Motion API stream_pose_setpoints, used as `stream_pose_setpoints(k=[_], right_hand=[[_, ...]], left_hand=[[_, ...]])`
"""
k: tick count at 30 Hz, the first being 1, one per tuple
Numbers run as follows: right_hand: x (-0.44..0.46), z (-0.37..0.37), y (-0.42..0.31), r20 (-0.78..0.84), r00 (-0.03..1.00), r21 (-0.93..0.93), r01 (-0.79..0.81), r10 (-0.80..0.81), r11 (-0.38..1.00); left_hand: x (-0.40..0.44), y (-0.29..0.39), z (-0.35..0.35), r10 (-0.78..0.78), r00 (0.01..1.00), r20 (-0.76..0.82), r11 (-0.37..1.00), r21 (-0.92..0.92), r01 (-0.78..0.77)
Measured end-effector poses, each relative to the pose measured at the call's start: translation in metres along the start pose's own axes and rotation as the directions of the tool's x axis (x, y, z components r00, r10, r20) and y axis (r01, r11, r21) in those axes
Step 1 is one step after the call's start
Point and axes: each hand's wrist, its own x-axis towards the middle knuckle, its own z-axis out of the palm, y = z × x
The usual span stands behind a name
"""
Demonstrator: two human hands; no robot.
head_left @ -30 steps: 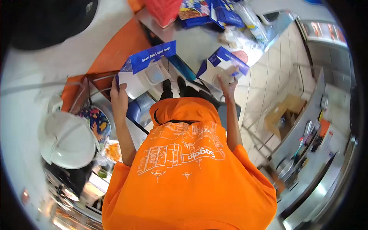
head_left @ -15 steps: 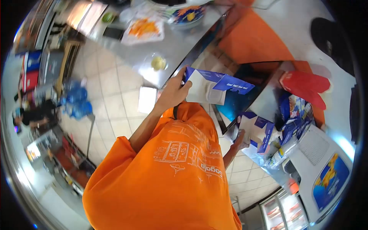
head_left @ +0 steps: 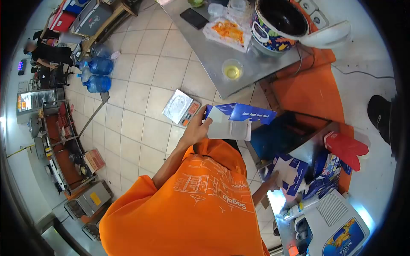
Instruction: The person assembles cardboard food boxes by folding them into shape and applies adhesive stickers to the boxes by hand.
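Note:
My left hand (head_left: 197, 128) grips the left edge of an opened blue and white box (head_left: 228, 123), its blue flap raised toward the right. Lower right, my right hand (head_left: 270, 182) holds a second blue and white box (head_left: 289, 173) by its near side, close to the metal counter. Both boxes show pale insides. Beyond my left hand, a digital scale (head_left: 181, 106) with a metal top lies at a lower level. Blue packets (head_left: 318, 183) and a clear bottle (head_left: 300, 209) are beside the second box.
A metal table (head_left: 218, 64) bears a phone (head_left: 194, 18), a food tray (head_left: 228, 34), a small bowl (head_left: 232, 69) and a patterned pot (head_left: 277, 30). A red item (head_left: 345, 147) lies at right. Water jugs (head_left: 97, 70) and another person (head_left: 49, 52) are far left.
The view has turned, bringing the table, pot and scale into clearer sight. Both hands keep hold of their boxes; the left box now appears lower in view.

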Motion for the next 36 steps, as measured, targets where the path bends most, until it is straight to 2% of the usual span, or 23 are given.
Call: stream_pose_setpoints(k=[2, 3, 4, 5, 6, 7, 8, 9, 10, 11, 12, 15, 19, 21, 23, 25, 26, 27, 31, 32, 33, 35, 36], right_hand=[[-0.016, -0.023, -0.034, -0.155, 0.965, -0.372, 0.140, -0.210, 0.918], [-0.024, -0.028, -0.043, -0.231, 0.919, -0.406, 0.207, -0.319, 0.890], [-0.030, -0.035, -0.054, -0.301, 0.857, -0.448, 0.261, -0.419, 0.855], [-0.041, -0.047, -0.069, -0.315, 0.851, -0.431, 0.266, -0.421, 0.862], [-0.053, -0.059, -0.088, -0.392, 0.811, -0.402, 0.273, -0.434, 0.874], [-0.062, -0.064, -0.110, -0.380, 0.848, -0.292, 0.268, -0.369, 0.918], [-0.072, -0.070, -0.134, -0.391, 0.840, -0.243, 0.300, -0.376, 0.923], [-0.083, -0.076, -0.159, -0.378, 0.883, -0.093, 0.262, -0.278, 0.960], [-0.094, -0.084, -0.180, -0.341, 0.922, 0.053, 0.213, -0.183, 0.976], [-0.104, -0.091, -0.202, -0.287, 0.953, 0.190, 0.153, -0.095, 0.970], [-0.114, -0.098, -0.222, -0.251, 0.967, 0.277, 0.124, -0.053, 0.953], [-0.137, -0.123, -0.272, -0.196, 0.980, 0.442, 0.125, -0.041, 0.888], [-0.155, -0.160, -0.319, -0.062, 0.998, 0.644, 0.057, -0.023, 0.762], [-0.159, -0.181, -0.340, 0.003, 1.000, 0.724, 0.013, -0.022, 0.690], [-0.160, -0.201, -0.363, 0.059, 0.996, 0.791, -0.006, -0.067, 0.611], [-0.159, -0.216, -0.400, 0.101, 0.984, 0.850, -0.009, -0.145, 0.526], [-0.160, -0.221, -0.422, 0.118, 0.975, 0.873, -0.012, -0.187, 0.487], [-0.162, -0.227, -0.449, 0.134, 0.964, 0.887, -0.012, -0.232, 0.462], [-0.190, -0.227, -0.560, 0.209, 0.870, 0.920, -0.021, -0.446, 0.390], [-0.195, -0.213, -0.581, 0.215, 0.808, 0.937, -0.013, -0.548, 0.349], [-0.217, -0.217, -0.616, 0.271, 0.739, 0.915, 0.002, -0.617, 0.403], [-0.271, -0.211, -0.680, 0.283, 0.630, 0.899, 0.090, -0.724, 0.429], [-0.284, -0.188, -0.702, 0.269, 0.541, 0.917, 0.109, -0.797, 0.384]], left_hand=[[0.005, -0.017, -0.017, -0.019, 1.000, -0.011, 0.999, -0.032, 0.019], [0.007, -0.022, -0.027, 0.003, 1.000, -0.014, 0.999, -0.035, -0.004], [0.007, -0.026, -0.037, -0.050, 0.998, -0.044, 0.999, -0.006, 0.050], [0.007, -0.030, -0.047, -0.103, 0.991, -0.082, 0.994, 0.019, 0.105], [0.009, -0.032, -0.058, -0.035, 0.995, -0.088, 0.999, -0.016, 0.034], [0.009, -0.043, -0.071, -0.007, 0.997, -0.080, 0.999, 0.040, 0.010], [0.004, -0.029, -0.086, -0.090, 0.994, -0.063, 0.995, 0.036, 0.092], [0.005, -0.047, -0.096, -0.054, 0.989, -0.136, 0.994, 0.087, 0.067], [0.001, -0.044, -0.107, -0.057, 0.981, -0.186, 0.995, 0.074, 0.071], [0.002, -0.041, -0.126, -0.089, 0.982, -0.164, 0.994, 0.044, 0.097], [0.004, -0.047, -0.138, -0.078, 0.979, -0.190, 0.997, -0.001, 0.079], [0.005, -0.054, -0.182, -0.056, 0.972, -0.227, 0.998, -0.028, 0.051], [0.017, -0.095, -0.238, 0.013, 0.952, -0.306, 0.997, -0.072, -0.037], [0.014, -0.085, -0.265, -0.092, 0.942, -0.323, 0.991, -0.127, 0.053], [0.012, -0.088, -0.285, -0.055, 0.925, -0.377, 0.990, -0.141, 0.002], [0.006, -0.074, -0.310, -0.182, 0.902, -0.392, 0.969, -0.226, 0.098], [0.011, -0.090, -0.315, -0.137, 0.868, -0.477, 0.970, -0.244, 0.019], [0.010, -0.088, -0.323, -0.133, 0.861, -0.491, 0.967, -0.255, 0.005], [0.003, -0.090, -0.351, -0.232, 0.765, -0.601, 0.916, -0.400, -0.037], [0.002, -0.092, -0.357, -0.275, 0.731, -0.624, 0.893, -0.448, -0.046], [0.003, -0.093, -0.364, -0.319, 0.696, -0.643, 0.868, -0.493, -0.059], [0.010, -0.096, -0.381, -0.348, 0.662, -0.664, 0.857, -0.512, -0.064], [0.013, -0.098, -0.391, -0.385, 0.635, -0.669, 0.831, -0.551, -0.076]])
